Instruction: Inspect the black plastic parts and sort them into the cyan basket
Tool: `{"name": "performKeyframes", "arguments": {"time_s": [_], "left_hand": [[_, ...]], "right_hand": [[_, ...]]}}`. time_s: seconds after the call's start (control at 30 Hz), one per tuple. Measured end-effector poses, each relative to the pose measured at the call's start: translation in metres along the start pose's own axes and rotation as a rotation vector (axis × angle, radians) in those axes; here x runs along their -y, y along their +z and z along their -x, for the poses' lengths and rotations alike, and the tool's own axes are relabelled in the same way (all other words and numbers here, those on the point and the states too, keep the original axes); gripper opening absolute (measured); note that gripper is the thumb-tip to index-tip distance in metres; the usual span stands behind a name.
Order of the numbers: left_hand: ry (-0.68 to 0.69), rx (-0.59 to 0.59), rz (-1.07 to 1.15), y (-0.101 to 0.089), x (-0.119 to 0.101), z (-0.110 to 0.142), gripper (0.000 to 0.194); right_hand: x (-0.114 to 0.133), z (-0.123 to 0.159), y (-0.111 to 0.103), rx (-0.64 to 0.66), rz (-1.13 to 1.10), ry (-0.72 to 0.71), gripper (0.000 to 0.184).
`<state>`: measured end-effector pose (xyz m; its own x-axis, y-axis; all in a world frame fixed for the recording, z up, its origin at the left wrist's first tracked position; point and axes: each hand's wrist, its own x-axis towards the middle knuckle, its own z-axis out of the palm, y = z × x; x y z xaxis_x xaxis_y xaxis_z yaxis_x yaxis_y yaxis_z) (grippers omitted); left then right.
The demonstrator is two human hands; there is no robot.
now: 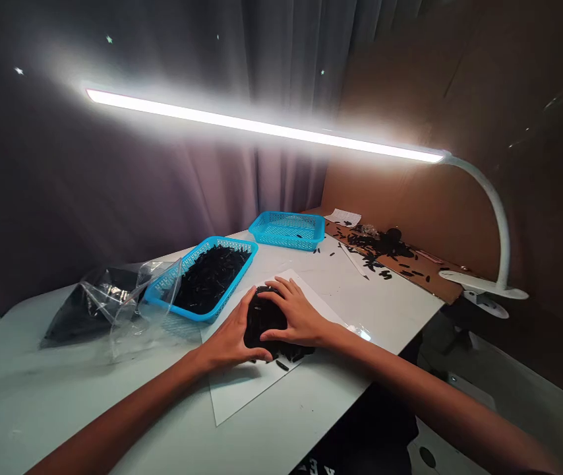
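A heap of small, dark, elongated pieces [266,318] sits on a white sheet [235,396] on the table. From the left side my left hand [232,335] cups the heap, fingers curved along it and thumb stretched across the front. Opposite, my right hand [295,311] curves over the heap's right and top, its fingers slightly spread. Between them the pieces are pressed together into a mound, partly hidden by my fingers. A few loose pieces [282,365] lie at the front by my thumbs. What exactly the pieces are is too dark to tell.
A blue basket [215,316] full of dark pieces stands left, beside a clear plastic bag [96,307] with dark contents. Behind is another blue basket [286,243]. Scattered pieces [385,245] and a white pen-like stick [353,260] lie right. A lit lamp [262,127] spans above.
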<state>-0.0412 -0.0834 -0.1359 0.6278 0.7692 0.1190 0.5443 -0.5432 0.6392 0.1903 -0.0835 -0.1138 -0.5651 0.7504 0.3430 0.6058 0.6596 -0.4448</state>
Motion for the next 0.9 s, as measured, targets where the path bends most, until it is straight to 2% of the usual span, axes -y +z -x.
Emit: {"name": "performKeyframes", "arguments": {"time_s": [0.13,0.33,0.5,0.67,0.9], "left_hand": [[-0.004,-0.025,0.013,0.0,-0.001,0.001,0.137],[0.002,-0.077,0.009,-0.002,-0.005,0.003,0.131],[0.042,-0.071,-0.027,0.0,-0.004,0.003,0.121],[0.053,-0.092,-0.069,0.0,-0.003,0.005,0.107],[0.138,-0.19,-0.125,0.001,-0.009,0.008,0.085]], "right_hand": [[0.006,-0.01,0.002,0.064,0.039,-0.031,0.091],[0.005,-0.022,0.007,0.087,0.053,-0.031,0.052],[0.0,-0.028,0.011,0.06,-0.005,-0.026,0.035],[-0.003,-0.033,0.01,0.017,-0.186,-0.008,0.016],[-0.01,-0.045,-0.011,-0.099,-0.621,0.125,0.011]]}}
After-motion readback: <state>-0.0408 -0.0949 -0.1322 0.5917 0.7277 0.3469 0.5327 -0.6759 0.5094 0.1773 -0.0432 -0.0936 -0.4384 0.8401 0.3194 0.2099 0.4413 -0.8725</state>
